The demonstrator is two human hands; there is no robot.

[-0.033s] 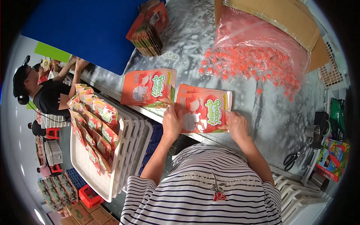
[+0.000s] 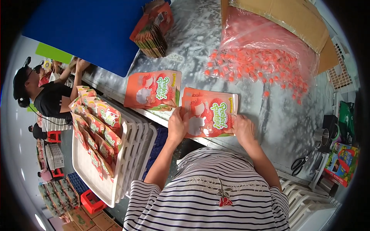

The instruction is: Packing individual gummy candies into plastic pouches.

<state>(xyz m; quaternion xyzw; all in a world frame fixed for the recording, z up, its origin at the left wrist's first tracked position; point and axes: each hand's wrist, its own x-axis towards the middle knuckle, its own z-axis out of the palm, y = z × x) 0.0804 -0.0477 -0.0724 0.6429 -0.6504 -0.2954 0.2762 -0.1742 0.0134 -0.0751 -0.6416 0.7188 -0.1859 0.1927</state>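
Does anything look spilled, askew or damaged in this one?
Loose red wrapped pieces lie scattered on the table near the cardboard box and plastic bag. That resembles a spill, though it may be deliberate. The pouches between the left hand and right hand show no obvious damage.

Lower held pouch (image 2: 195, 91) mostly hidden beneath top pouch (image 2: 210, 109); blue board (image 2: 84, 30), carton (image 2: 287, 15) cut off by top edge.

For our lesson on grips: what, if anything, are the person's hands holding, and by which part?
Overlapping red pouches, held by opposite side edges: left hand at the left, right hand at the right.
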